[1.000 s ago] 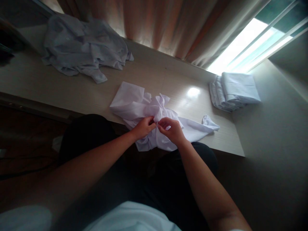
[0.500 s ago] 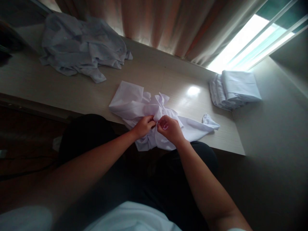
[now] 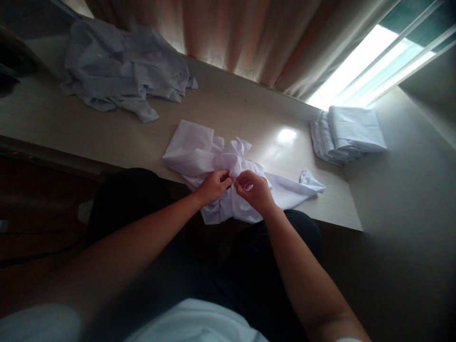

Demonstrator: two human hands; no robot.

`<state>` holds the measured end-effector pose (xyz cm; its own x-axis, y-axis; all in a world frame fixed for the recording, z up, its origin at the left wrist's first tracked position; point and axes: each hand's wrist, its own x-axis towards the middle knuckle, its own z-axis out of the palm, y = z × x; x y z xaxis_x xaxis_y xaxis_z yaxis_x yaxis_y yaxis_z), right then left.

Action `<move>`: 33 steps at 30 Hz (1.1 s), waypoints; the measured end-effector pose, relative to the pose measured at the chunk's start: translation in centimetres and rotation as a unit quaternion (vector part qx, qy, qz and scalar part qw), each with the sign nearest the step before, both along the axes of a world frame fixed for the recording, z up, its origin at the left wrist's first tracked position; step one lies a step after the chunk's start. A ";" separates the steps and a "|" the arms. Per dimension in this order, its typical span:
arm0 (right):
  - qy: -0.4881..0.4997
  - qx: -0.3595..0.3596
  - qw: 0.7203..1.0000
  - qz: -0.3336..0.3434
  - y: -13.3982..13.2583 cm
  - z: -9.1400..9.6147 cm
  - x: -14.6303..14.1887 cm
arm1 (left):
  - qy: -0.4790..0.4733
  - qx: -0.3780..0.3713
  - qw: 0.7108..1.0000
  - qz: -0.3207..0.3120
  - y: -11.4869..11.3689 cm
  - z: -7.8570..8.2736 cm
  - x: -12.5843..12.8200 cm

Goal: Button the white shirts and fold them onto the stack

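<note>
A white shirt (image 3: 192, 142) lies crumpled at the table's front edge, part of it hanging over toward my lap. One sleeve stretches to the right and ends in a bunched cuff. Over the middle of the shirt, my left hand (image 3: 215, 186) pinches the fabric between thumb and fingers. Close beside it, my right hand (image 3: 255, 190) is closed in a pinch on the same part of the shirt. The fingertips nearly meet, and the small detail between them is too blurred to make out.
A loose heap of white shirts (image 3: 121, 71) lies on the table (image 3: 270, 118) at the back left. Folded white garments (image 3: 356, 128) are stacked at the right end by the wall. A curtain (image 3: 228, 38) hangs behind the table, with a bright window to its right.
My right hand has shifted very slightly right, its fingers still pinched at the shirt. The left hand and the shirt stay almost where they were.
</note>
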<state>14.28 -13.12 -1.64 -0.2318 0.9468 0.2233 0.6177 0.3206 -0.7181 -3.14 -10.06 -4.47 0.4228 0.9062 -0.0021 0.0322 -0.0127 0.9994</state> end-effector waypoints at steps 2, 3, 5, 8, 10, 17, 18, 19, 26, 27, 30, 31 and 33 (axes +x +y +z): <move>0.000 -0.002 1.000 0.006 0.1 0.0 0.2 | 0.006 0.004 1.000 0.000 -0.1 0.1 0.0; 0.000 -0.003 1.000 0.008 0.1 0.0 0.3 | 0.008 0.006 1.000 0.001 -0.1 0.2 0.0; 0.000 -0.003 1.000 0.009 0.2 0.0 0.4 | 0.011 0.011 1.000 0.003 -0.1 0.2 0.0; 0.004 -0.001 1.000 0.012 0.2 0.0 0.5 | 0.013 0.013 1.000 0.004 -0.1 0.1 0.1; 0.010 -0.001 1.000 0.016 0.2 0.0 0.6 | 0.012 0.008 1.000 0.002 -0.1 0.1 0.0; 0.048 -0.001 0.999 0.024 0.2 0.0 0.7 | -0.035 -0.035 0.998 -0.028 0.1 0.2 -0.1; 0.055 -0.006 0.998 0.021 0.2 -0.1 0.8 | -0.037 -0.041 0.998 -0.032 0.1 0.2 -0.1; 0.062 -0.013 0.998 0.017 0.2 -0.1 0.8 | -0.040 -0.046 0.997 -0.035 0.2 0.2 -0.2; 0.087 -0.161 0.982 0.038 0.5 0.0 1.5 | -0.089 -0.085 0.992 -0.032 0.2 0.7 -0.3; 0.088 -0.182 0.978 0.054 0.5 0.2 1.5 | -0.094 -0.089 0.991 -0.026 0.2 0.8 -0.3; 0.112 -0.203 0.969 0.081 0.4 0.5 1.3 | -0.097 -0.096 0.990 -0.020 0.3 1.0 -0.3; 0.121 -0.206 0.967 0.085 0.4 0.5 1.2 | -0.093 -0.096 0.991 -0.022 0.4 1.1 -0.4; 0.135 -0.215 0.963 0.089 0.4 0.6 1.1 | -0.067 -0.082 0.994 -0.033 0.6 1.2 -0.7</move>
<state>15.37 -12.70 -1.08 -0.3866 0.9161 -0.1064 0.3519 0.0399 -0.9352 -3.88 -9.42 -3.23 0.4872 0.8689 -0.0880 -0.0959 0.1534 0.9835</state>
